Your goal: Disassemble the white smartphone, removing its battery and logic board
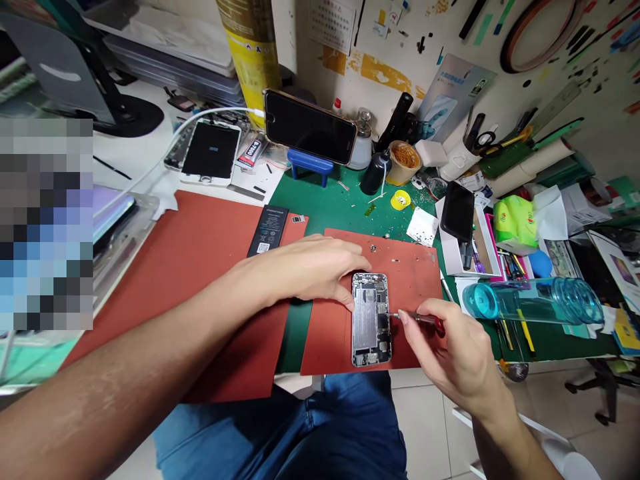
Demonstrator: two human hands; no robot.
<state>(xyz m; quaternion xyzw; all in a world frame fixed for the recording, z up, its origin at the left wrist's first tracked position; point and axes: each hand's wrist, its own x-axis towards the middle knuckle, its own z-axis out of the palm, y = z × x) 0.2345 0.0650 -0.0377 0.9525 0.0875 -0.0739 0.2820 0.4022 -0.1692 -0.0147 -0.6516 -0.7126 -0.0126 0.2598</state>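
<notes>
An opened phone body (371, 319) lies on a red-brown mat (410, 267) near the bench's front edge, its metal insides facing up. My left hand (310, 270) rests flat beside its upper left corner, fingers pressed against the frame. My right hand (450, 347) pinches a small red-handled screwdriver (423, 319). Its tip touches the phone's right side near the middle. A black battery (269, 231) lies on the larger red mat (200, 253) to the left.
A phone (309, 127) stands on a blue holder at the back. A detached screen (210, 151) lies on the white desk. A clear blue bottle (535, 300) lies on its side at right, among tools, a black phone (457, 211) and a yellow-green packet (515, 220).
</notes>
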